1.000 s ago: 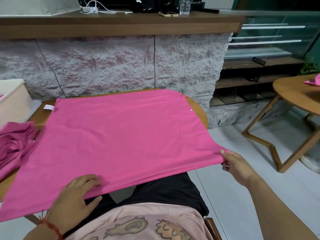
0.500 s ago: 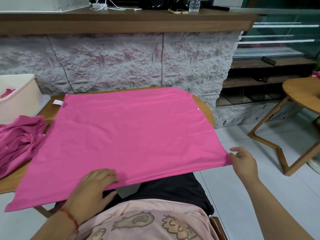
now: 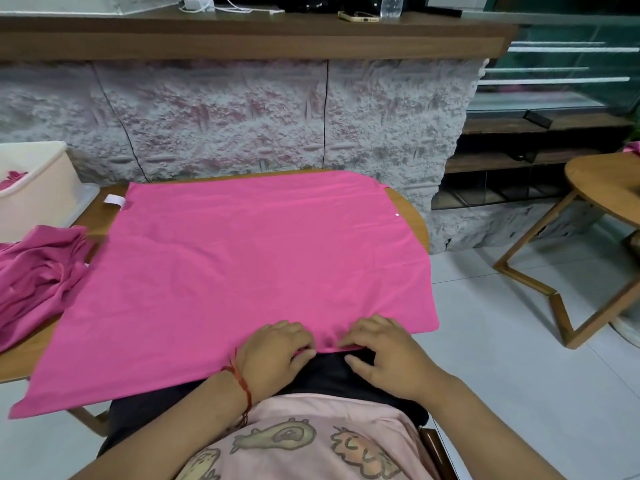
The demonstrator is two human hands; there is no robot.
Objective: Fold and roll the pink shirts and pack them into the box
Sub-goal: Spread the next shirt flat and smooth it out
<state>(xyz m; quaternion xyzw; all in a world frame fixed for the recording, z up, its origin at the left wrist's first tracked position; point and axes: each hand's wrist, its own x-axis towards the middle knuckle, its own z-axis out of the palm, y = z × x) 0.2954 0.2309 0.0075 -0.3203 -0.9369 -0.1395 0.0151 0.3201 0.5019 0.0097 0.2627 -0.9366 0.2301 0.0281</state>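
Pink shirt (image 3: pixel 242 271) lies spread flat on the tabletop (image 3: pixel 410 220), its near hem hanging over the edge towards the person's lap. Left grip (image 3: pixel 277 351) and right grip (image 3: pixel 384 355) sit side by side at the middle of that hem, fingers curled, each pinching the fabric. All the cloth stretches away from both, equally near, so the next fold probably runs forward, away from the body.

Soft, even indoor light; the pink shirt (image 3: pixel 242 265) looks sharp, the counter (image 3: pixel 242 46) above it bows, dimmer to its right.
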